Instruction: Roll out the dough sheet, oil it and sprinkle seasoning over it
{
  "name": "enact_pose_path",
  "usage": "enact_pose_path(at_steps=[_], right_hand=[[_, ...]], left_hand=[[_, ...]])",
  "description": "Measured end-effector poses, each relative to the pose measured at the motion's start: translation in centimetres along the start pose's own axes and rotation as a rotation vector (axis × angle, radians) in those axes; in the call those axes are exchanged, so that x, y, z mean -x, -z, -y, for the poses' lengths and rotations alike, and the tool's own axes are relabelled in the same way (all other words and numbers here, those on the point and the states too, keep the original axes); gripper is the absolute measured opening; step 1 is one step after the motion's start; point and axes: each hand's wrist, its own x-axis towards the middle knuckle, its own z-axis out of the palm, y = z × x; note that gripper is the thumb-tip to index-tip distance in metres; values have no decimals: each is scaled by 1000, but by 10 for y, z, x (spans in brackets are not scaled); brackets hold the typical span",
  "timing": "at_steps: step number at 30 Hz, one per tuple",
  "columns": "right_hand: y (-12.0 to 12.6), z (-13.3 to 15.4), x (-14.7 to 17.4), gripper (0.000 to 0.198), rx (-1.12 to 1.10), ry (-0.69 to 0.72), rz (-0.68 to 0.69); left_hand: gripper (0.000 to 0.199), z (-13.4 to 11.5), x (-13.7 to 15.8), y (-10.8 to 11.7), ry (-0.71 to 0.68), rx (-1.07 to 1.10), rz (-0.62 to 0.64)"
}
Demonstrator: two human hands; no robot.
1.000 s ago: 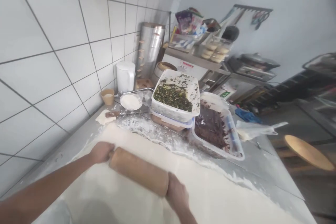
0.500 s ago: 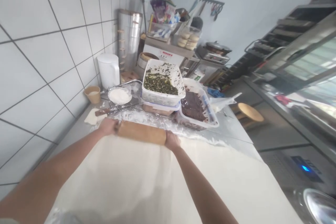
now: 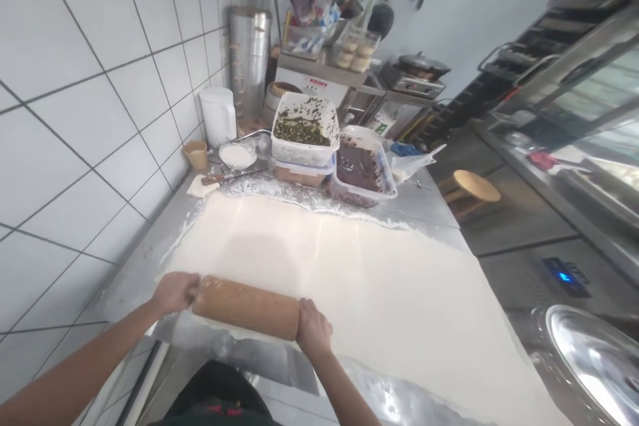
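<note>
A thick wooden rolling pin (image 3: pixel 245 307) lies across the near edge of a wide, pale sheet of dough (image 3: pixel 379 279). My left hand (image 3: pixel 174 291) is closed around the pin's left handle. At its other end, my right hand (image 3: pixel 314 327) grips the right handle, which is hidden by the fingers. The dough covers much of the metal table (image 3: pixel 150 249), smooth and thin, with loose flour along its far edge. A small dough scrap (image 3: pixel 201 186) sits at the far left, with a brown-handled tool (image 3: pixel 213 179) against it.
Behind the dough stand a tub of chopped green filling (image 3: pixel 303 130), a tub of dark paste (image 3: pixel 358 170), a bowl of flour (image 3: pixel 237 156), a tan cup (image 3: pixel 196 154) and a white pitcher (image 3: pixel 217 114). Tiled wall borders the left; a shiny round lid (image 3: pixel 599 359) is at lower right.
Both hands have drawn the rolling pin from the dough's far edge back to its near edge, toward my body. My view has tilted down, showing the table's front edge.
</note>
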Motion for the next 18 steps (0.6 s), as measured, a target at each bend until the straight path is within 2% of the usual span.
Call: enact_pose_path(at_steps=[4,8,10,13,16,18], right_hand=[[-5,6,33,21,-31,24,9],[4,-15,46,19,-63,17,-60],[11,-37,44,16,-55,-18,-111],[20,-74,27,16,-15,-74,-133],[32,-105,-8,18,36,-102,-91],[43,-121,-41,18,69,-111,-68]], left_hand=[[16,-5,38,-9,28,5,14],[15,-24,39,-3,0,36,-4],[14,-42,24,3,-43,44,-38],[19,-72,-14,12,-129,58,-69],[23,-94,-62,24,-188,63,-100],[20,-100,-99,37,-205,67,-133]])
